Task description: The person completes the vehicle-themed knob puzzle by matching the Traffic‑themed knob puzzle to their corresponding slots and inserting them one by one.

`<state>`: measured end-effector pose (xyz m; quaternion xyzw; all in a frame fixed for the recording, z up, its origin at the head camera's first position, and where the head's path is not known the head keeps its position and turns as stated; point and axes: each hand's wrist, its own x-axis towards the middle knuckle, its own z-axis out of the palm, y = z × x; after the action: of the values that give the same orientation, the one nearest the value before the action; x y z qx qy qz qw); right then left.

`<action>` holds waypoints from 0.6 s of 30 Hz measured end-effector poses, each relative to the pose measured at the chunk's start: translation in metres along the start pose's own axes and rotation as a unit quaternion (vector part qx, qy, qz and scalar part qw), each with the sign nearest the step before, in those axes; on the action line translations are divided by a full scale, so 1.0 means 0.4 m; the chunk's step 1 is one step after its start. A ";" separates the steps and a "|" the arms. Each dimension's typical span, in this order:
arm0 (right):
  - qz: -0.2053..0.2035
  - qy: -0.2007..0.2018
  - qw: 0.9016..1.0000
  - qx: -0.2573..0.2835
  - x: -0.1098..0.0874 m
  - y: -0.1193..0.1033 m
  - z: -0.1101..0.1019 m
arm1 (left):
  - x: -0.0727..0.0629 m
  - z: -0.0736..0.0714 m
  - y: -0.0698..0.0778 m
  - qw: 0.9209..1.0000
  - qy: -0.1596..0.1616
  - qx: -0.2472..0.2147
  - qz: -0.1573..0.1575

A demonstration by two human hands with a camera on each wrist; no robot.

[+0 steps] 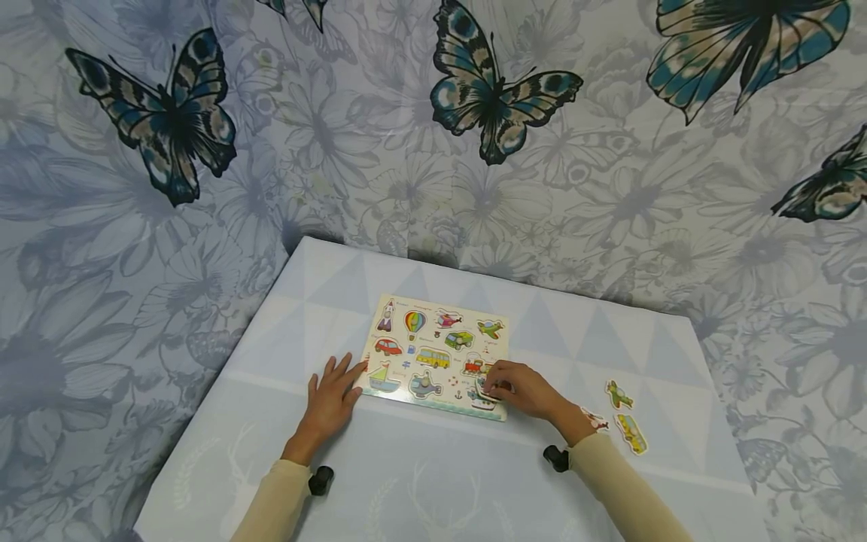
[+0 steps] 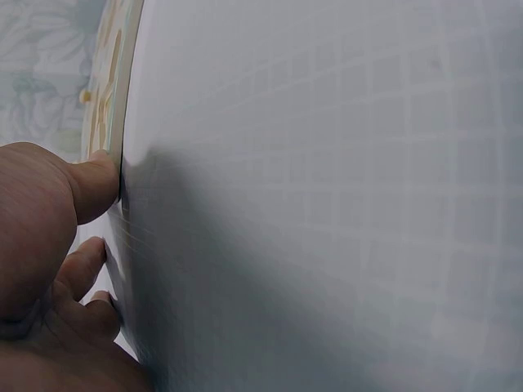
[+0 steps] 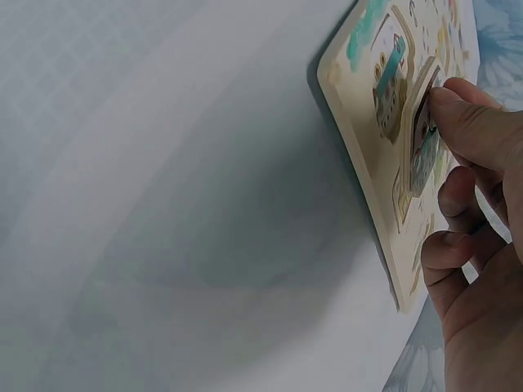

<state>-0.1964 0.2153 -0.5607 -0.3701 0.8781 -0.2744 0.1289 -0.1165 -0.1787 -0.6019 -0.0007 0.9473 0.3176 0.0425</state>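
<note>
Two-handed posture at a picture board (image 1: 443,406) on a table (image 1: 379,482), the board serving as the reference for all positions. The left hand (image 1: 330,406) lies at the board's left edge, near its lower corner. Its fingers are extended and spread, pointing away from the person, with the back of the hand uppermost; the thumb reaches inward, and in the left wrist view its tip touches the board's side. The left forearm, in a cream sleeve (image 1: 274,500), slants up from the near side of the board toward that corner.

The right hand (image 1: 524,388) comes in over the board's right edge, near the lower corner. Thumb and fingertips pinch a piece (image 3: 421,155), while the lower fingers curl inward toward the palm. The piece is tilted at the board's face, beside the printed ship (image 3: 392,90); whether its lower edge meets the surface cannot be told. The right forearm, also sleeved, slants in from the near right of the board. A black device (image 1: 321,480) sits at the left wrist and a second black device (image 1: 556,458) at the right.

To the right of the board lie a green plane (image 1: 619,394), a yellow bus (image 1: 631,434) and a third cutout (image 1: 596,420), partly hidden by the right wrist.
</note>
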 end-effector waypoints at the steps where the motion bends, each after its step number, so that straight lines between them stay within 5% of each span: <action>1: -0.005 0.000 1.000 -0.001 0.002 -0.001 0.003 | 0.000 0.001 0.000 1.000 0.000 0.000 0.000; 18: -0.009 -0.023 0.999 -0.020 0.012 -0.011 0.036 | 0.002 0.003 -0.002 1.000 0.010 -0.007 0.010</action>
<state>-0.1910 0.2036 -0.5702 -0.3871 0.8766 -0.2497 0.1394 -0.1171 -0.1785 -0.6033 0.0054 0.9455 0.3243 0.0302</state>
